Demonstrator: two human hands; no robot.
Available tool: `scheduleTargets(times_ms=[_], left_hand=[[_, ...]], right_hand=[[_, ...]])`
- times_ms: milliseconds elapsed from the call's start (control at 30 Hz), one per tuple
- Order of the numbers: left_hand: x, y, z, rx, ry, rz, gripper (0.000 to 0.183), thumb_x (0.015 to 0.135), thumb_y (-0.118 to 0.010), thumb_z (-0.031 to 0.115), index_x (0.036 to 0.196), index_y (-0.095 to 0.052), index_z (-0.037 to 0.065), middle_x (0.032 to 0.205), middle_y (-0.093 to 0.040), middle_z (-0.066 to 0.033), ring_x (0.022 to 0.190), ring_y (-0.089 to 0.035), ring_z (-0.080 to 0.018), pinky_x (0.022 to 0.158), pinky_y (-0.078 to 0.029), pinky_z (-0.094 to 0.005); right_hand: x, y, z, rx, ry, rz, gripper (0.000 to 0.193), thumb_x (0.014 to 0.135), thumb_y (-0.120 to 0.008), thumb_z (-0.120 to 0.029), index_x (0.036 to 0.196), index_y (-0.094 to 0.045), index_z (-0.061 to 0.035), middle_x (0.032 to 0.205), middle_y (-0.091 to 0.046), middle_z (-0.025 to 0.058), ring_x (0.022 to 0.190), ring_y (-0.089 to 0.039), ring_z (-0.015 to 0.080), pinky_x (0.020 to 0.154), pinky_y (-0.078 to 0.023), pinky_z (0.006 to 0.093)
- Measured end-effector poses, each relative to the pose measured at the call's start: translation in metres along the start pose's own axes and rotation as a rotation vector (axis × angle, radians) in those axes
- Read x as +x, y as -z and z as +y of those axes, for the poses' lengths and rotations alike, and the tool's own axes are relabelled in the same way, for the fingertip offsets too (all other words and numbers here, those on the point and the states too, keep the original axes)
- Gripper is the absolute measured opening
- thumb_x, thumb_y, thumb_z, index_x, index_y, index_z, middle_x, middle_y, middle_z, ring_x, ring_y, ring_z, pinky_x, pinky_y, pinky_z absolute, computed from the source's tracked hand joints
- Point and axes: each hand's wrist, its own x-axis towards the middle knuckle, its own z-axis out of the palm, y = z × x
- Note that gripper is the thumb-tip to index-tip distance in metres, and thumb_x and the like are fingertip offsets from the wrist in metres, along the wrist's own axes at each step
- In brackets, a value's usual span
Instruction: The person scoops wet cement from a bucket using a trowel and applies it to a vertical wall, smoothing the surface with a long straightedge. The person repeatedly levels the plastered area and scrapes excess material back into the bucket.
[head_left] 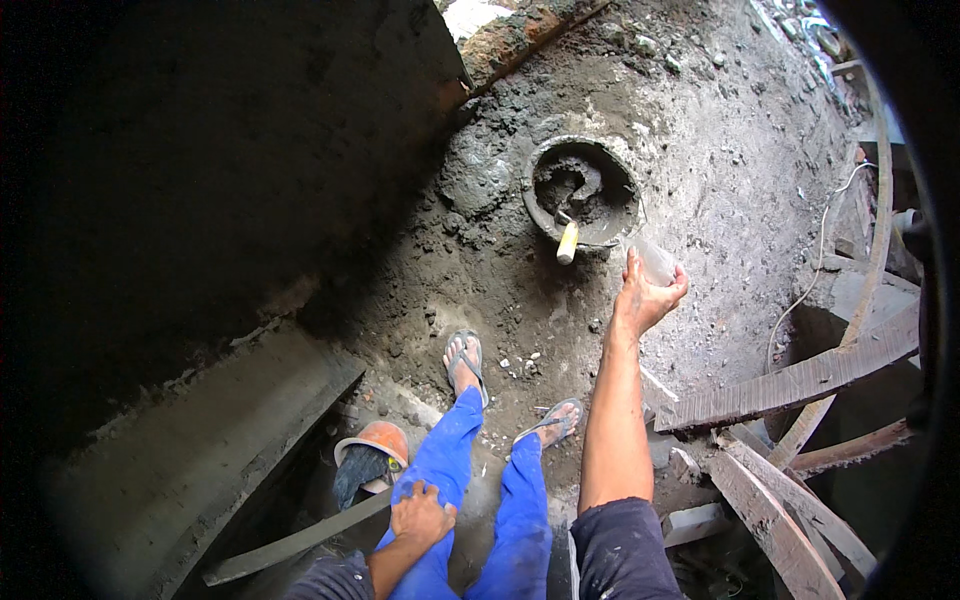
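My right hand [650, 290] reaches forward, its fingers wrapped round a translucent whitish plastic cup [655, 262]. The cup is at the near right side of a round bucket [530, 205]. Wet grey mortar [600, 215] lies inside, heaped toward the far left. A trowel [568, 243] rests in the bucket, its yellow and white handle leaning over the near rim and its blade partly sunk in the mortar. Resting on my blue-trousered left leg, my left hand [422, 516] has its fingers apart and holds nothing visible.
An orange helmet-like container [378, 440] with dark cloth sits beside my left leg. A wooden strip [300, 545] lies near it. Boards and beams [800, 385] are piled at the right. A dark wall-like mass [230, 150] fills the left. Rubble and mortar [475, 185] cover the ground.
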Motion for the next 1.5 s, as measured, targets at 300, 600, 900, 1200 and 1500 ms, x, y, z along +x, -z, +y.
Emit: scheduleTargets(times_ms=[300, 600, 900, 1200, 1500], left_hand=[[0.003, -0.005, -0.007, -0.015, -0.028, 0.035, 0.052, 0.083, -0.062, 0.045, 0.118, -0.063, 0.006, 0.131, -0.054, -0.017, 0.104, -0.063, -0.0388, 0.09, -0.049, -0.0497], [0.004, -0.002, 0.006, 0.025, -0.007, 0.066, 0.053, 0.084, -0.059, 0.045, 0.121, -0.062, 0.008, 0.135, -0.054, -0.0158, 0.11, -0.062, -0.0369, 0.094, -0.048, -0.0494], [0.007, 0.009, 0.025, 0.195, -0.053, 0.096, 0.051, 0.084, -0.06, 0.044, 0.12, -0.062, 0.008, 0.128, -0.06, -0.0158, 0.109, -0.063, -0.0366, 0.093, -0.049, -0.0467], [0.015, 0.029, 0.025, 0.186, -0.072, -0.009, 0.055, 0.087, -0.055, 0.048, 0.124, -0.06, 0.007, 0.133, -0.057, -0.0146, 0.112, -0.062, -0.0358, 0.093, -0.05, -0.046], [0.028, 0.069, 0.005, 0.028, -0.083, 0.003, 0.053, 0.088, -0.056, 0.05, 0.121, -0.061, 0.009, 0.122, -0.064, -0.0179, 0.106, -0.065, -0.0381, 0.092, -0.049, -0.0494]], right_hand=[[0.034, -0.015, -0.021, 0.003, 0.093, 0.078, 0.079, 0.071, -0.089, -0.019, 0.127, -0.037, -0.0024, 0.121, -0.048, 0.0202, 0.087, -0.062, 0.0261, 0.069, -0.058, 0.034], [-0.016, 0.044, 0.047, 0.882, -0.965, -0.229, 0.039, 0.092, -0.067, -0.036, 0.117, -0.052, -0.0098, 0.092, -0.065, 0.0108, 0.077, -0.064, 0.0197, 0.069, -0.055, 0.0327], [-0.11, 0.268, 0.226, 0.922, -1.309, 0.252, 0.037, 0.093, -0.061, -0.03, 0.119, -0.052, -0.0057, 0.106, -0.062, 0.0203, 0.093, -0.063, 0.0285, 0.085, -0.055, 0.0404], [-0.099, 0.183, 0.147, 0.188, -1.061, -0.524, 0.061, 0.093, -0.063, -0.05, 0.135, -0.045, -0.0098, 0.126, -0.061, 0.0099, 0.098, -0.064, 0.0212, 0.075, -0.055, 0.0366], [0.013, -0.127, 0.024, 0.172, -1.121, -0.664, 0.044, 0.102, -0.043, -0.046, 0.102, -0.052, -0.0037, 0.067, -0.057, 0.01, 0.051, -0.056, 0.0201, 0.045, -0.053, 0.0357]])
